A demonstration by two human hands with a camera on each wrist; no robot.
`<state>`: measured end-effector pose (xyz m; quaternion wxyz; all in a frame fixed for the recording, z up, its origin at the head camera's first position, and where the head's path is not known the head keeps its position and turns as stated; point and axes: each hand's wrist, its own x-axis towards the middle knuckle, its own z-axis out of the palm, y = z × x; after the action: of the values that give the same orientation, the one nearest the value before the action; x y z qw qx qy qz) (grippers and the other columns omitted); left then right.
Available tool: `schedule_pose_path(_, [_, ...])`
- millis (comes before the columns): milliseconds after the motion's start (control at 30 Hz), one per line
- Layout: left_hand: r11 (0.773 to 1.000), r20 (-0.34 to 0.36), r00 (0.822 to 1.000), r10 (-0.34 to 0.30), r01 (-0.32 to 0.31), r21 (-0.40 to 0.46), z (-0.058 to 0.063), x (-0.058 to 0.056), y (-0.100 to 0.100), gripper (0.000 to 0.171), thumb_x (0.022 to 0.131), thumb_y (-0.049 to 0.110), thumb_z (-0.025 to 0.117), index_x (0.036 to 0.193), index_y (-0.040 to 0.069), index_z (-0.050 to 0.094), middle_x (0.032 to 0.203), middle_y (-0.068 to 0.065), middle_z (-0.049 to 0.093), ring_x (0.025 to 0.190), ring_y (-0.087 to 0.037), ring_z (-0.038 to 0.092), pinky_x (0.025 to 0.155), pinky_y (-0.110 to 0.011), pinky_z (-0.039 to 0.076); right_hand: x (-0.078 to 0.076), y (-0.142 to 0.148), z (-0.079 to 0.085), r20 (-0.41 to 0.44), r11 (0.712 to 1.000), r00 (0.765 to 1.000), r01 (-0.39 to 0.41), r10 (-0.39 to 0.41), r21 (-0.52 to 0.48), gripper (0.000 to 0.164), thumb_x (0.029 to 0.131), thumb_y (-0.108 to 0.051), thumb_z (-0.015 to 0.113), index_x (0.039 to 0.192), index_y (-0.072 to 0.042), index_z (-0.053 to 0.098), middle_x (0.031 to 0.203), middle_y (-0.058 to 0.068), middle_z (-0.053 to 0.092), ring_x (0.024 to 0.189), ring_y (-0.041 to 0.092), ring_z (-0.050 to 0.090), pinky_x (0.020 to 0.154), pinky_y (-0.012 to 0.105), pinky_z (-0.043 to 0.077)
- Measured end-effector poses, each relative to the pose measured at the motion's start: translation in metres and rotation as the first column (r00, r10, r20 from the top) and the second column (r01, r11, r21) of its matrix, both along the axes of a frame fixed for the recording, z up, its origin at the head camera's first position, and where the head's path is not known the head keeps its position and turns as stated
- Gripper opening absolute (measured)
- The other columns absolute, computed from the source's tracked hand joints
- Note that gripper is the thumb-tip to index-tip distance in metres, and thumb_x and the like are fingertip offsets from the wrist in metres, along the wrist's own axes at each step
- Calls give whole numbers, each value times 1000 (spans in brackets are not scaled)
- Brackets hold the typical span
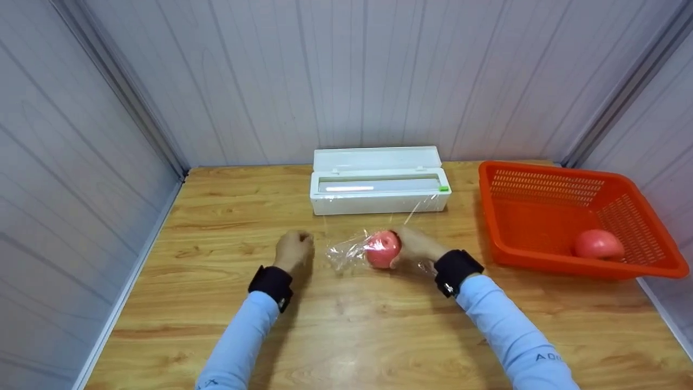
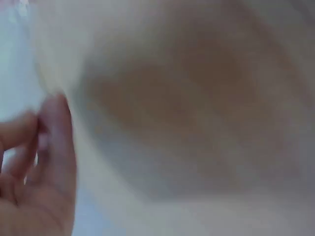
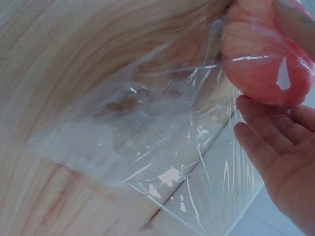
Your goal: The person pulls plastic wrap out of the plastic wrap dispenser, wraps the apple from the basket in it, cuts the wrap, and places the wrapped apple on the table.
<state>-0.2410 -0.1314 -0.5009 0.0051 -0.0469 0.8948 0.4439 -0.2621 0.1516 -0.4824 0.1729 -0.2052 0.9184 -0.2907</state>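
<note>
A pink-red apple (image 1: 383,249) stands on the wooden table with crumpled clear plastic film (image 1: 346,253) round it and out to its left. My right hand (image 1: 417,246) grips it from the right. In the right wrist view, the fingers lie under the apple (image 3: 263,59) and the thumb over it, with film (image 3: 162,142) stretched and creased beside them. Left of the film is my left hand (image 1: 294,251), its fingers loosely bent. The left wrist view shows its fingertips (image 2: 55,110) close together, with nothing distinct between them; the background there is blurred.
Behind the apple stands a white cling film box (image 1: 379,205), lid up, with a roll inside and a green slider at its right end. Film hangs from its front. An orange basket (image 1: 492,227) at the right holds another apple (image 1: 599,245). Pale panels (image 1: 335,76) enclose the table.
</note>
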Motion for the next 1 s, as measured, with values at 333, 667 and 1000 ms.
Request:
schedule_pose_path(333, [577,-373,534,-759,285,-765,-8,24,89,50,80,0,57,129,5,48,132,-13,49,123,-27,46,103,-36,39,-6,2,3,5,999,999,-51,51,-4,66,61,-5,80,121,-3,53,112,12,60,100,25,58,89,38,49])
schedule_pose_path(667, [502,-339,552,-762,173,-847,-40,3,110,68,78,15,64,139,4,35,139,-15,41,128,-27,39,107,-35,35,-32,16,-3,136,989,983,-114,127,-98,60,68,-9,75,124,-1,54,111,11,62,87,14,54,78,25,47])
schedule_pose_path(1000, [590,-278,666,-692,301,-749,-20,-22,118,71,76,18,70,137,9,36,130,-10,47,120,-24,47,100,-38,42,-44,34,-9,301,980,953,37,24,-194,77,74,-33,74,136,-3,39,136,15,46,123,29,43,105,45,33])
